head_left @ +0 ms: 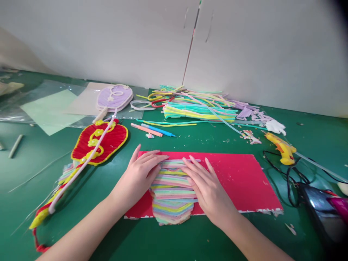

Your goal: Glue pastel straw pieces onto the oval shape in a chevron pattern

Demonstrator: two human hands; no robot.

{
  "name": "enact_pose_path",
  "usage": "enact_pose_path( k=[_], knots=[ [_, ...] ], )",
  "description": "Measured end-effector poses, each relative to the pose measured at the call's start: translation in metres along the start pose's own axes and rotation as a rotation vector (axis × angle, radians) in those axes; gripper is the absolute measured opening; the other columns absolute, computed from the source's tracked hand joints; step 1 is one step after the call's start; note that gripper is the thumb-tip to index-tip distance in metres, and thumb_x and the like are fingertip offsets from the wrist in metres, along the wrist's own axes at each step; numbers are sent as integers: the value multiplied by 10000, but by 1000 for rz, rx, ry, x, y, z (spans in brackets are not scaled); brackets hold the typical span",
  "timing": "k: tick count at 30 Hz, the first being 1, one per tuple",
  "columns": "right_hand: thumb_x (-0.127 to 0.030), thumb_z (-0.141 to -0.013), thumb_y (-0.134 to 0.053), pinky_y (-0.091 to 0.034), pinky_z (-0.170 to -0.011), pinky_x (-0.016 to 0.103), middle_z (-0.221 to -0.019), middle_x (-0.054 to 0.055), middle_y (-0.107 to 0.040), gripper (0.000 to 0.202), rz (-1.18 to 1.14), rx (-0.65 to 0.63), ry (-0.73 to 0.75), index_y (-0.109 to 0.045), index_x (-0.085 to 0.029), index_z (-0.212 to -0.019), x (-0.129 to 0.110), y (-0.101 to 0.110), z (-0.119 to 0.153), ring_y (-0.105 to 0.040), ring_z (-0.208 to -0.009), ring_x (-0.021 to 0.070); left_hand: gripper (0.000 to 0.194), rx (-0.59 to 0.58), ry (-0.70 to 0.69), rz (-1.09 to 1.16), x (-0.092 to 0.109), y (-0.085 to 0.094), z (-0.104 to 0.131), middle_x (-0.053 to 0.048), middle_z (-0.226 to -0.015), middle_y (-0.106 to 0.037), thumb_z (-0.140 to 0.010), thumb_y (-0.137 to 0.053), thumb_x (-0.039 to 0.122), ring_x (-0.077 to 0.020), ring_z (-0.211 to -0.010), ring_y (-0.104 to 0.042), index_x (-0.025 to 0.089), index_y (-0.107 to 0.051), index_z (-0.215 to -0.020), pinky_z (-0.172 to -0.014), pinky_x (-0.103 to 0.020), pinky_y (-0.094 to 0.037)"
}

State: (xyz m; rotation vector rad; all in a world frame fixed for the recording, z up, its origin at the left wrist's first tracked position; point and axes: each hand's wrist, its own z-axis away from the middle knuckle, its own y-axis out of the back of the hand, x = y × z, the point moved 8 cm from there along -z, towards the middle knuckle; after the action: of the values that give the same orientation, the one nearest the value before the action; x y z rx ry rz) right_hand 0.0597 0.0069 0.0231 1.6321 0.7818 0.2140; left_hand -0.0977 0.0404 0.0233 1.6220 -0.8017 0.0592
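Between left hand and right hand, both flat and outstretched at its sides, striped panel on red board.

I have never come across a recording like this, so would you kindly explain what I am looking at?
There is no machine here: a person works with two bare hands, and the single picture comes from a camera worn on their head, looking forward and down. The left hand and right hand lie with fingers extended on either side of a flat, pastel-striped piece made of thin strips, touching it rather than gripping it. Beneath is a red rectangular board on a green tabletop. To the left lies a red fan-shaped piece with yellow edging; behind the hands, a bundle of long pastel sticks; to the right, a yellow glue gun.
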Motion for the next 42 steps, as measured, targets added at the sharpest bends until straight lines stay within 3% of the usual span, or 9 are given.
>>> enact_pose_path(
  k=[10, 22, 35, 38, 42],
  knots=[
    [-136, -973, -304, -278, -1125, 578, -1466, 26, -394, 420, 33, -10, 4, -423, -190, -1372, -1, -1, 0, -302, -1388, 233, 332, -10, -28, 33, 4, -7, -10, -22, -1137, -688, -924, -401, 130, -174, -1131, -590, 243, -607, -1158, -1142, -551, -133],
    [-174, -986, -300, -255, -1141, 563, -1474, 36, -375, 388, 74, -47, -12, -452, -175, -1343, 0, -4, 2, -304, -1389, 212, 275, 4, -35, 52, 6, -8, -11, -30, -1108, -697, -912, -468, 168, -180, -1084, -612, 236, -621, -1130, -1126, -546, -195],
    [-263, -974, -378, -264, -1104, 626, -1467, 39, -386, 456, 85, -56, 27, -344, -240, -1428, -1, -2, 1, -308, -1384, 258, 258, 17, -9, 65, 7, -6, -14, -34, -1068, -714, -893, -487, 186, -195, -1029, -641, 227, -659, -1081, -1125, -564, -209],
    [-236, -967, -397, -267, -1110, 608, -1455, 48, -411, 421, 61, -7, 50, -415, -239, -1387, -2, 4, 1, -344, -1369, 249, 259, 27, -17, 78, 8, -6, -15, -32, -1060, -717, -901, -473, 198, -194, -1016, -647, 232, -661, -1076, -1126, -566, -207],
    [-181, -929, -483, -311, -1114, 540, -1350, 43, -547, 266, -17, 202, 34, -613, -233, -1154, 4, 22, 3, -462, -1289, 211, 243, 17, -4, 79, 7, -8, -15, -29, -1063, -715, -907, -478, 198, -186, -1021, -644, 233, -658, -1067, -1124, -547, -223]
  ],
)
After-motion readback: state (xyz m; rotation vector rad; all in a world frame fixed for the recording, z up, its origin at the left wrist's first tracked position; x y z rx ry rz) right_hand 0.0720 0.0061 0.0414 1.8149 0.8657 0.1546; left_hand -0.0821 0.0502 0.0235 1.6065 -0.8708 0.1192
